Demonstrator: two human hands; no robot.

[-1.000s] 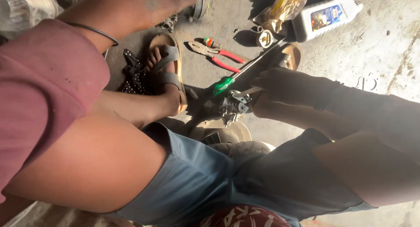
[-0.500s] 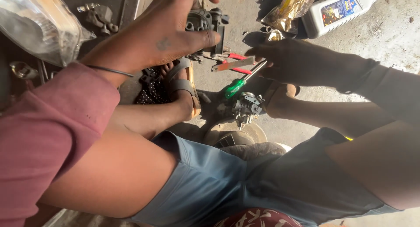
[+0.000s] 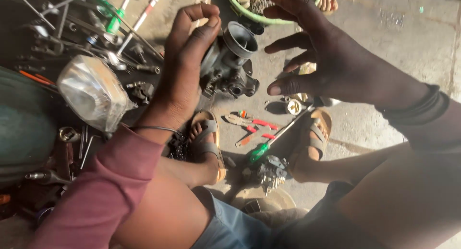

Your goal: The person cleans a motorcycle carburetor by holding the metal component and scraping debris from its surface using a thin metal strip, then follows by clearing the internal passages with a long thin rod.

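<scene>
Two hands are raised over the floor: the left hand (image 3: 185,71) grips a grey metal carburetor (image 3: 229,62). Just right of that grip, the right hand (image 3: 326,52) hangs empty, fingers spread wide. Below the grip lie red-handled pliers (image 3: 252,123).

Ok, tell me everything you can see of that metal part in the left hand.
The carburetor is a dark grey, grimy cast-metal body with a round open throat tilted up and right, and small fittings low on its side. The left hand holds it above the floor, fingers curled over its top. The right hand hovers open beside it, not touching.

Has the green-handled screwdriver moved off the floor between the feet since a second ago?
No. The green-handled screwdriver lies between the sandals as before; only the camera view shifted.
</scene>
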